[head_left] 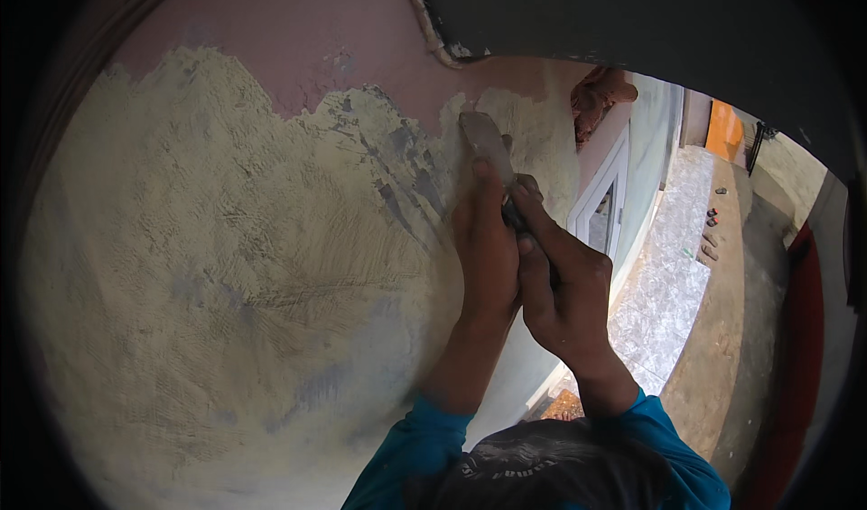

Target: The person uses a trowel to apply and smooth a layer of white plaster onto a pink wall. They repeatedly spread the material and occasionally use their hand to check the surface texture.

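A scraper with a flat, dull metal blade and a dark handle lies against the wall, its blade pointing up toward the pink paint. My left hand is closed about the lower blade and handle, one fingertip pressed on the blade's face. From the right, my right hand wraps the dark handle, touching the left. Around the blade the wall is pale yellowish and rough, with grey patches just left of it. Part of the handle is hidden by my fingers.
A dark overhang juts out overhead, with a pipe along its edge. Right of my hands are a reddish-brown lump and a white-framed window. Below lie a tiled walkway and several shoes; a red, curved thing stands far right.
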A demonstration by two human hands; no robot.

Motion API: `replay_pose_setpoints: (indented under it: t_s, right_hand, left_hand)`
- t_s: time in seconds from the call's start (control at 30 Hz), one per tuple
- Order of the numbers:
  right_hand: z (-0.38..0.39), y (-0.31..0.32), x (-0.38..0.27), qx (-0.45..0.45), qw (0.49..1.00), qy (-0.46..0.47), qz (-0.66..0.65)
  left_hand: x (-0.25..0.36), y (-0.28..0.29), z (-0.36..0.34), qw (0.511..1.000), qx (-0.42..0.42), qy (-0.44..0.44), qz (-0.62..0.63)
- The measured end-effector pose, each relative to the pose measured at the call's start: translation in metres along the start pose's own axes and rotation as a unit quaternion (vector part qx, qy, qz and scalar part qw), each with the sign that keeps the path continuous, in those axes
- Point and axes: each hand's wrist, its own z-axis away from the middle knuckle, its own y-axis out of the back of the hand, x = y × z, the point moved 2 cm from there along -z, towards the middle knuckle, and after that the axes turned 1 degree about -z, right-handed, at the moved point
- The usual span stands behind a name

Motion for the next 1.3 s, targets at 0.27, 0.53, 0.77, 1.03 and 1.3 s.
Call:
replay_pose_setpoints:
  t_s: [0.27,0.53,0.77,1.03,1.3]
  right_hand:
    - [0.006,0.006,0.005,-0.005,1.000,-0.013,0.012]
    - [0.004,0.015,-0.005,0.000,1.000,-0.002,-0.010]
    - [-0.010,0.006,-0.010,-0.019,1.000,-0.016,0.008]
    - [-0.007,0.011,0.007,-0.015,1.000,-0.018,-0.017]
    - [-0.006,0.029,0.010,-0.028,0.998,-0.060,0.003]
  left_hand:
    - [-0.005,-0.004,0.003,0.999,-0.029,-0.034,0.031]
    - [-0.010,-0.006,0.012,0.999,-0.026,-0.044,-0.004]
    - [0.004,-0.006,0.013,0.991,-0.016,-0.127,-0.044]
    - [0.017,-0.020,0.003,0.988,-0.034,-0.123,-0.090]
    - [-0.004,-0.024,0.003,0.997,-0.026,-0.058,0.035]
